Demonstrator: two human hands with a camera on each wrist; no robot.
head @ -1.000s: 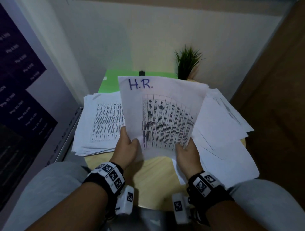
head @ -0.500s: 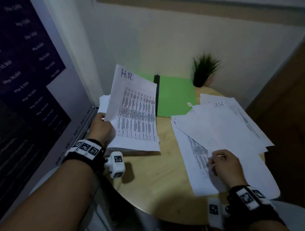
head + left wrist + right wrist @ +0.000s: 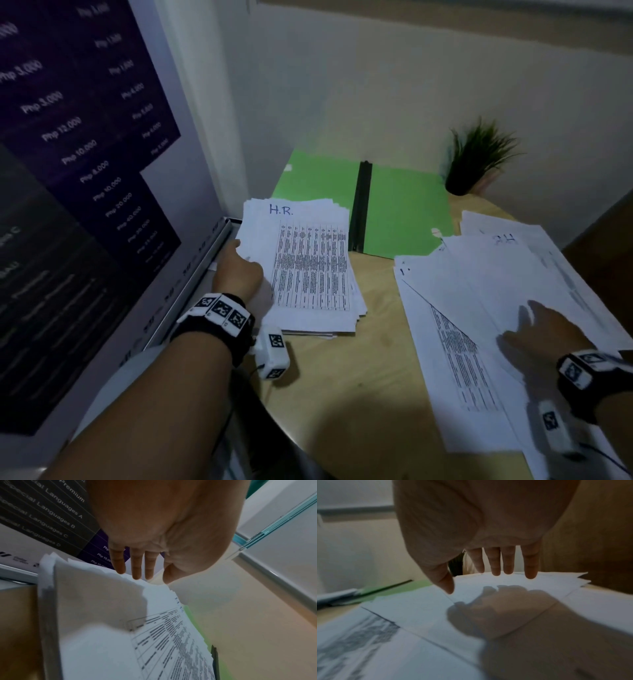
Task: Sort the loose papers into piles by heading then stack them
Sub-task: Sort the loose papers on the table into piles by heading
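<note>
A pile of printed sheets headed "H.R." [image 3: 308, 267] lies flat at the table's left side, also in the left wrist view [image 3: 154, 649]. My left hand [image 3: 236, 270] rests at the pile's left edge with straight fingers [image 3: 135, 563] reaching its far corner. On the right, loose white papers [image 3: 479, 308] lie fanned and overlapping. My right hand [image 3: 544, 329] hovers just above them, fingers [image 3: 508, 561] spread and straight, casting a shadow on the loose papers [image 3: 488, 608]. Neither hand holds a sheet.
An open green folder [image 3: 400, 209] with a black spine lies behind the pile. A small potted plant [image 3: 476, 161] stands at the back right. A dark price poster [image 3: 78, 164] covers the left wall. The round wooden table [image 3: 370, 394] shows bare between the papers.
My left hand laid the raised H.R. sheet flat on the left pile and let it go. The right hand slid further right over the loose papers and opened.
</note>
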